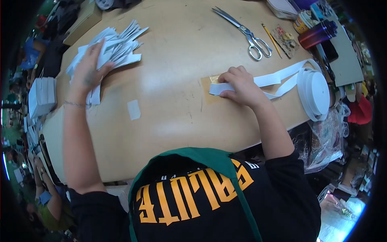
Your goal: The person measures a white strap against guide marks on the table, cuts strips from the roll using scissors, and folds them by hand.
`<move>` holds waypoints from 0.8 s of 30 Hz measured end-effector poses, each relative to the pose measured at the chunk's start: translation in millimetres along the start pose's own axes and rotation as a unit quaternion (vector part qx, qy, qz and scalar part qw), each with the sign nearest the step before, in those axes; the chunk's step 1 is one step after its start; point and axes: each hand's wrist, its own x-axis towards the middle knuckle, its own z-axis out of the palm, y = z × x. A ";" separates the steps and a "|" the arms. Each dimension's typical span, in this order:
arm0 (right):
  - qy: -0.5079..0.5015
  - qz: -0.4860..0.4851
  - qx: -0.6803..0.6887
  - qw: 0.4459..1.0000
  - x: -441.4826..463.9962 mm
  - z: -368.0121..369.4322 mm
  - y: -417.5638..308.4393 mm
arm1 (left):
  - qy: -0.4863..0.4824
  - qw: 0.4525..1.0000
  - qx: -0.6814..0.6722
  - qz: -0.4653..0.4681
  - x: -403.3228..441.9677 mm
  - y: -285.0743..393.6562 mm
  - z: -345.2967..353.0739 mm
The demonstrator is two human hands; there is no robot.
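Observation:
My left hand (86, 72) lies at the near edge of a heap of cut white strips (121, 46), its thumb and fingers apart. One strip hangs out below that hand. On the right, my right hand (240, 86) pinches a flat white elastic band (268, 80) close to its end. Under the band's end is a square of brown tape (207, 97) stuck on the table. The band loops back to a large white roll (314, 94) at the table's right edge. Large metal scissors (244, 32) rest beyond my right hand with blades pointing away.
A pale tape patch (134, 109) marks the table (165, 133). Farther right are a yellow pencil (271, 39), a small plastic bag (285, 40) and a purple-red bottle (318, 35). A white box (42, 97) stands left; clear plastic (324, 141) hangs below the roll.

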 end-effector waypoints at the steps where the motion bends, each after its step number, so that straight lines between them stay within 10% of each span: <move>1: -0.004 0.009 0.002 1.000 -0.5 1.3 0.7 | 0.031 0.997 -0.059 0.026 7.6 22.8 9.4; 9: 0.040 -0.050 0.119 0.991 -12.7 3.2 -16.4 | -0.033 0.917 -0.396 0.045 -2.3 207.8 44.4; 15: 0.099 -0.060 0.225 0.967 -25.3 -4.6 -24.3 | -0.113 0.907 -0.405 0.010 2.8 235.1 47.8; 18: 0.046 0.009 0.309 0.950 -26.8 -7.5 -22.5 | -0.144 0.778 -0.595 -0.140 1.3 243.1 52.5; 24: 0.043 0.008 0.367 0.929 -21.6 -3.4 -12.9 | -0.130 0.697 -0.663 -0.240 -2.3 241.9 66.8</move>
